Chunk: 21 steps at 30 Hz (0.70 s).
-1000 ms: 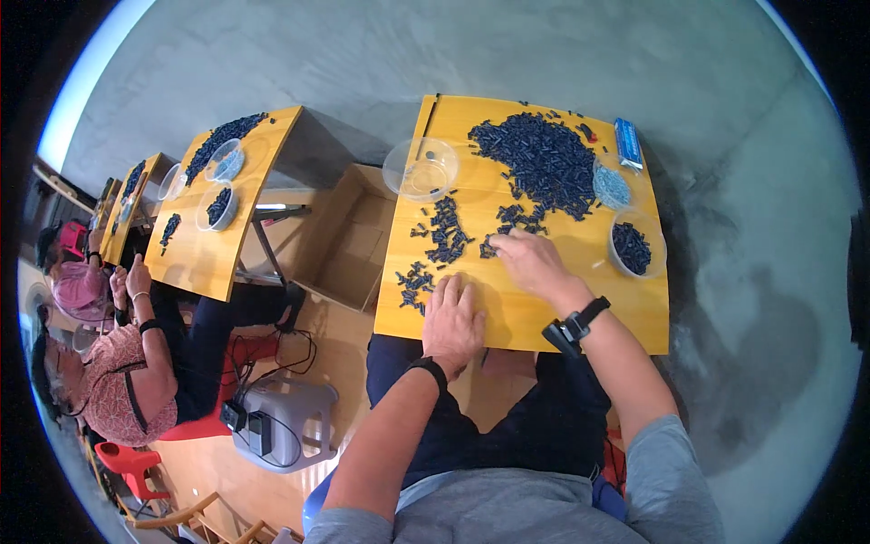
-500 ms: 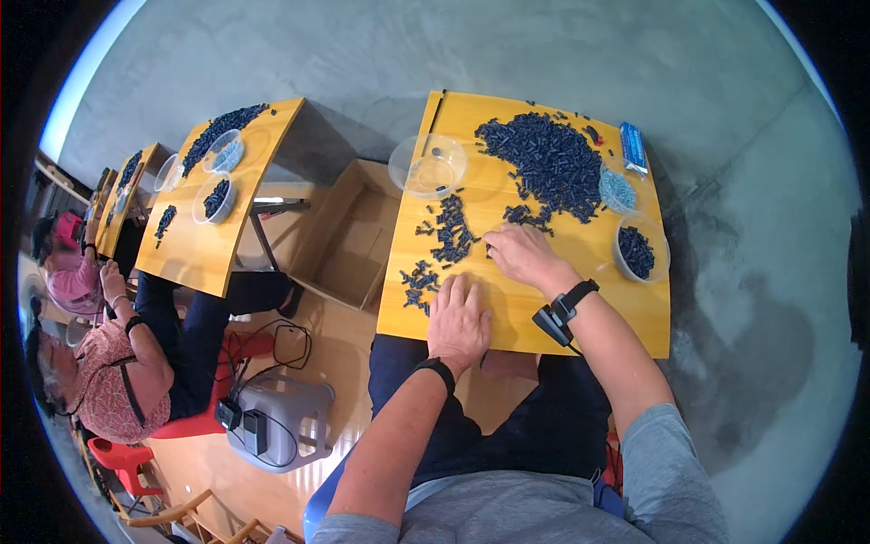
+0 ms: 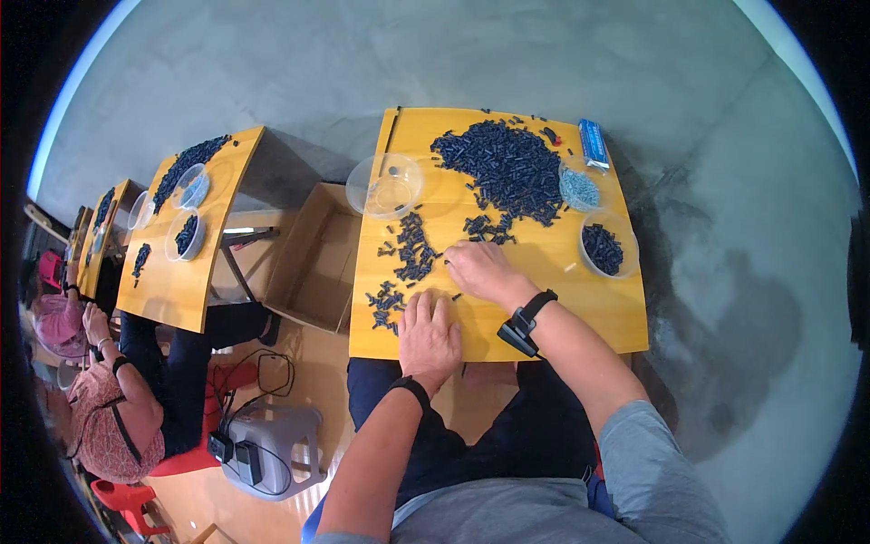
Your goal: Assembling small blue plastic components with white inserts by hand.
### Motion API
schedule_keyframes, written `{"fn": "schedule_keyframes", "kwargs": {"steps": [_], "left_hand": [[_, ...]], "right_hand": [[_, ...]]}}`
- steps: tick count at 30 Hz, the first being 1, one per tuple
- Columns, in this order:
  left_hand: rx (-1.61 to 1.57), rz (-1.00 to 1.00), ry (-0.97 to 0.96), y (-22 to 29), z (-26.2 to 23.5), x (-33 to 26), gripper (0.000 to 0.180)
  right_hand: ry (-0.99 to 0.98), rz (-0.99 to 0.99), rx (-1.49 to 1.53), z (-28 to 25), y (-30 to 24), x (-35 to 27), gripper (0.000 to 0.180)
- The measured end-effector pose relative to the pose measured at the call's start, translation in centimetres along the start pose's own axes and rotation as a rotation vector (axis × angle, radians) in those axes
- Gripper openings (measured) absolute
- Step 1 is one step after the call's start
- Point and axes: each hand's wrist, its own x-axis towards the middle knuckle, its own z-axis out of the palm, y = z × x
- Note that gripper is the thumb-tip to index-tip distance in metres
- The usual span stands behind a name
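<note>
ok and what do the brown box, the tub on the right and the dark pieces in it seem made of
Brown box: most likely cardboard, matte, with thin, plain walls.
Tub: likely clear plastic, smooth; the yellow tabletop shows through its wall.
Dark pieces: perhaps plastic, but too small to settle material or finish.

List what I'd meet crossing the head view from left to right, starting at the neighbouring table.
Neighbouring table → cardboard box → clear bowl → left hand → right hand → bowl of dark pieces.

Open cardboard box (image 3: 317, 272), grey plastic stool (image 3: 283, 422), small red stool (image 3: 125, 499) farther left.
</note>
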Motion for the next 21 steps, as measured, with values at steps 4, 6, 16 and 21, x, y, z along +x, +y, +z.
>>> {"fn": "schedule_keyframes", "kwargs": {"steps": [4, 6, 16, 21], "left_hand": [[0.021, 0.005, 0.009, -0.1, 0.0, 0.0, 0.045], [0.013, 0.000, 0.009, 0.1, 0.1, 0.2, 0.045], [0.045, -0.029, 0.008, -0.1, 0.4, 0.2, 0.044], [0.030, -0.036, -0.007, 0.2, 0.5, 0.2, 0.047]], "right_hand": [[0.113, 0.134, 0.143, -1.3, -0.4, -0.9, 0.015], [0.129, 0.270, 0.280, -1.4, 0.2, -2.4, 0.013], [-0.272, 0.809, 1.001, -1.1, -2.5, -4.7, 0.016], [-0.140, 0.678, 0.929, 0.1, -1.9, -3.1, 0.013]]}}
